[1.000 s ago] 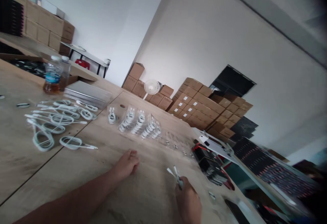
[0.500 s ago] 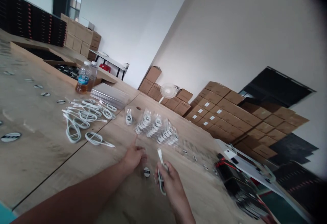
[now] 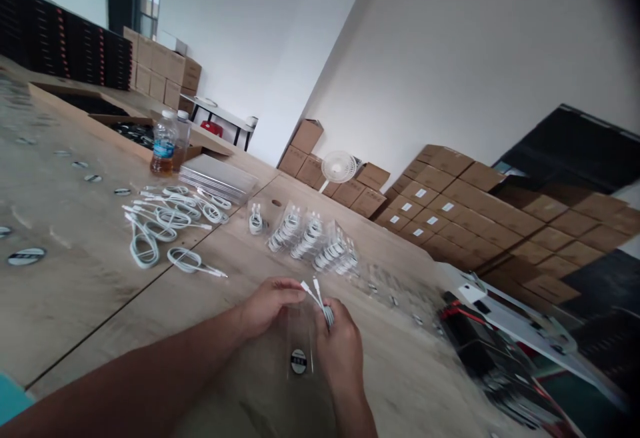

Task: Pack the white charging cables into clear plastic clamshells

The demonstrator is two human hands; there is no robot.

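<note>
My right hand (image 3: 343, 345) is closed around a coiled white charging cable (image 3: 327, 316), whose two plug ends point up and left. At its upper edge, a clear plastic bag (image 3: 300, 331) with a round black-and-white label is pinched by my left hand (image 3: 270, 301). The cable's plugs are beside the left fingertips, near the top of the bag. To the left lies a loose pile of white cables (image 3: 170, 215), with a single coiled cable (image 3: 187, 260) nearer me. Beyond my hands stand rows of bagged cables (image 3: 305, 235).
Two plastic bottles (image 3: 164, 145) stand by an open carton (image 3: 90, 118) and a stack of flat silvery boxes (image 3: 215, 178). Flat labelled bags lie at left and right on the wooden table (image 3: 90, 291). Black boxes (image 3: 490, 365) sit at right; brown cartons (image 3: 450, 205) are piled behind.
My left hand has taken hold of the clear bag and raised its top edge. The right hand has brought the cable close to it. The view has shifted slightly.
</note>
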